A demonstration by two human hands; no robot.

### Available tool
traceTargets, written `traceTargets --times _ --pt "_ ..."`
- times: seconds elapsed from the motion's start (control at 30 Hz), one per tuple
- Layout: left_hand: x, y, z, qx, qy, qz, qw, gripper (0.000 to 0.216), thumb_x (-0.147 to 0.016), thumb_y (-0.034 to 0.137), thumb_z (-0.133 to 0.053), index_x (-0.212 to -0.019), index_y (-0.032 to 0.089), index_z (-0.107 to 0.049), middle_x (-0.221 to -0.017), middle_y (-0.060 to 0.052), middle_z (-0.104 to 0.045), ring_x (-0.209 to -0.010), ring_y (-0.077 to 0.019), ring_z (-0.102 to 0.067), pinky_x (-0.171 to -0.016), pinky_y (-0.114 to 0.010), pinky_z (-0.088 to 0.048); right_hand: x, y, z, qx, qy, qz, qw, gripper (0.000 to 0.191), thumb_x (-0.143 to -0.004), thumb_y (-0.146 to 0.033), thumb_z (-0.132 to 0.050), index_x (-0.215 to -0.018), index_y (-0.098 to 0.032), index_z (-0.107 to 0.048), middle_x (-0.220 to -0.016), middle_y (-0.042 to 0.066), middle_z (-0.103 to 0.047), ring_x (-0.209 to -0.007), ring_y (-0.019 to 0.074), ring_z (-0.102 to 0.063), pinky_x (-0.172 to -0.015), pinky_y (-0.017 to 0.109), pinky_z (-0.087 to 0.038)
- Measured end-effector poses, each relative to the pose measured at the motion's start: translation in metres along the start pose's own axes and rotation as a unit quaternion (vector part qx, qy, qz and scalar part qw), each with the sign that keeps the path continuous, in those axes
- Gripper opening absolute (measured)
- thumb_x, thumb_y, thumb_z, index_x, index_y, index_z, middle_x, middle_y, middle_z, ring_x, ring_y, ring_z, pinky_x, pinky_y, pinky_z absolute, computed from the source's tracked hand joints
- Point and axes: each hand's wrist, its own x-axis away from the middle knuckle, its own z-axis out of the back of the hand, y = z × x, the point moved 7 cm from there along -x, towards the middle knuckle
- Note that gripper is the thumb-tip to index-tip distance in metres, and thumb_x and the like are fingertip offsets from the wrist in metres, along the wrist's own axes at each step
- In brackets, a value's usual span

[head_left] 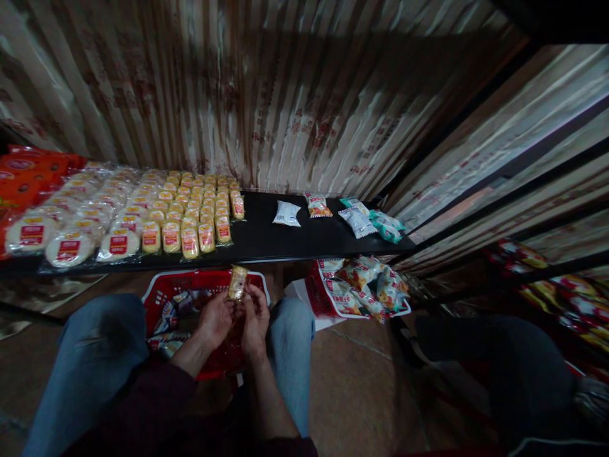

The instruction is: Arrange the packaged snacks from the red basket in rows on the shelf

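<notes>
A small snack cake in a clear and golden wrapper is pinched between my two hands, above the red shopping basket between my knees. My left hand grips its lower end, with the fingertips partly hidden. On the other side, my right hand has its fingers closed at the wrapper's right edge. Inside the basket lie several bagged snacks. Similar yellow snack cakes stand in tight rows on the black shelf in front of me.
Round white packaged cakes and orange packs fill the shelf's left end. Several snack bags lie toward its right. A second red basket holds chip bags. Another person's leg is at right, near a dark shelf frame.
</notes>
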Motion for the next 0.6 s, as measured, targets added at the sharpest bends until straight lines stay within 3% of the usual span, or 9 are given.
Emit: traceTargets --times 0.27,0.43,0.6 --pt "-0.0006 -0.0037 -0.0049 0.071 -0.024 0.042 0.996 0.025 -0.089 0.016 -0.038 -0.077 0.014 -0.060 -0.055 -0.001 -0.061 -0.046 -0.0103 -0.055 -0.051 -0.023 -0.045 0.0023 -0.0082 -0.0029 0.039 -0.021 0.025 0.999 0.031 -0.074 -0.041 -0.065 -0.096 -0.019 -0.068 -0.080 0.004 -0.070 -0.062 0.0145 -0.060 -0.056 0.025 -0.047" --pt "-0.0021 -0.0019 -0.0045 0.030 -0.023 0.027 0.999 0.016 -0.084 0.018 -0.046 -0.080 0.015 -0.061 -0.065 -0.005 -0.067 -0.059 -0.0156 -0.064 -0.060 -0.027 -0.050 0.0007 -0.0049 -0.0022 0.034 -0.029 0.013 0.999 0.033 -0.074 -0.042 -0.067 -0.097 -0.019 -0.066 -0.077 0.003 -0.069 -0.057 0.0124 -0.058 -0.053 0.023 -0.046" --pt "-0.0074 -0.0043 -0.0031 -0.023 -0.039 -0.011 0.999 0.021 -0.078 0.030 -0.060 -0.091 0.015 -0.064 -0.085 -0.009 -0.071 -0.079 -0.0206 -0.068 -0.068 -0.029 -0.050 -0.0028 -0.0076 0.0047 0.070 -0.013 0.061 0.996 0.038 -0.077 -0.045 -0.063 -0.104 -0.019 -0.065 -0.106 0.010 -0.069 -0.090 0.0204 -0.066 -0.075 0.030 -0.052"
